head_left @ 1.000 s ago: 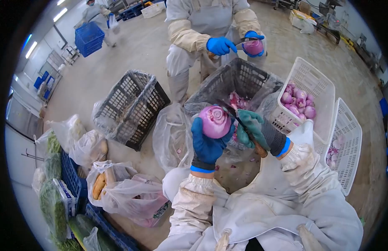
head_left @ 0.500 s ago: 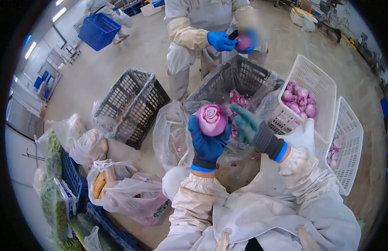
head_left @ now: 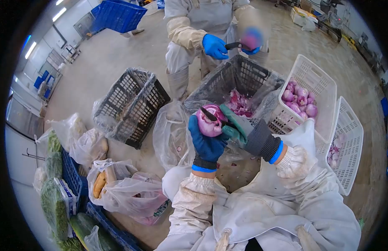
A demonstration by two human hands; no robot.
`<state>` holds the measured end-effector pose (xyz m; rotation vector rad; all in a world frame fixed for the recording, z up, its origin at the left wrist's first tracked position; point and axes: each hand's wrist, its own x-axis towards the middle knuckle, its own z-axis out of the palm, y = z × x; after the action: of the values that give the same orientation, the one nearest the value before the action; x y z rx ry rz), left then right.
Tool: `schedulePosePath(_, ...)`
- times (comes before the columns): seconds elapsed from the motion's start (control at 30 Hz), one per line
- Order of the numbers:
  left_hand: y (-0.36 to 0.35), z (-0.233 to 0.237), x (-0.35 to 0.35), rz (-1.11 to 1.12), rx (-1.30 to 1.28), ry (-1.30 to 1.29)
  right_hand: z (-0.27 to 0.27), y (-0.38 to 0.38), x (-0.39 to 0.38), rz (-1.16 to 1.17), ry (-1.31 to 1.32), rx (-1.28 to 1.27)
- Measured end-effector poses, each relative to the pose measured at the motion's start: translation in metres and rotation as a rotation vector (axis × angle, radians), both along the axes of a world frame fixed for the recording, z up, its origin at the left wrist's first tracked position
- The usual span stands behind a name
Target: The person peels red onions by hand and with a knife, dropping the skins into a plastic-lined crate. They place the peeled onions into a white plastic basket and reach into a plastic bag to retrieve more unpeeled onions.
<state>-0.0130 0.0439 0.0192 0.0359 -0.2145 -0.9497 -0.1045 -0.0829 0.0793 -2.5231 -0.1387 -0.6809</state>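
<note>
So I've got a big purple onion [head_left: 207, 128] up in my left hand [head_left: 208, 146], in front of the plastic-lined black crate [head_left: 249, 70] with the peelings [head_left: 240, 103] in it. I'd guess it's got some heft for its size, firm, doesn't squash, but probably slick wherever the dry skin is off. It could bruise or nick if you really clamp down, so a cupped hold low round the belly makes sense to me, leaving the top face free and the fingertips out of the blade's way.

That's pretty much how it sits: left fingers curled round the underside and side, palm up, forearm coming up from below. My right hand [head_left: 248, 134] comes in from the side, wrist bent inward, fingers closed round the knife [head_left: 209, 114], with the blade lying across the onion's face. The handle's mostly hidden in the glove, and I can't tell if the edge is biting in.
</note>
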Motion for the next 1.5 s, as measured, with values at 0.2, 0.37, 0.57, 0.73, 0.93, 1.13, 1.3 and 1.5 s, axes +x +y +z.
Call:
schedulePosePath(0.2,0.0,0.0,-0.002,0.002,0.075,0.207,0.003,-0.013,0.009,0.036,0.234,0.123)
schedulePosePath(0.37,0.006,0.002,0.009,-0.182,-0.036,0.15,0.001,-0.046,0.001,0.065,0.271,1.22)
schedulePosePath(0.57,-0.003,-0.002,0.011,-0.051,0.075,0.169,-0.102,-0.113,-0.002,0.093,0.021,-0.211)
schedulePosePath(0.73,-0.007,-0.009,0.009,0.167,0.248,0.079,0.006,-0.039,-0.015,0.375,0.694,1.275)
schedulePosePath(0.93,-0.002,0.005,0.004,-0.088,-0.021,0.28,-0.018,-0.029,-0.013,0.353,0.623,1.284)
schedulePosePath(1.13,0.005,-0.004,0.01,-0.107,0.02,0.121,-0.032,-0.053,-0.017,-0.122,0.438,1.289)
schedulePosePath(1.3,0.004,-0.001,0.004,0.075,0.162,-0.029,-0.016,-0.039,-0.025,0.073,0.385,0.918)
schedulePosePath(1.5,0.005,-0.014,0.011,0.015,-0.008,0.019,-0.002,-0.022,-0.017,0.185,0.051,0.296)
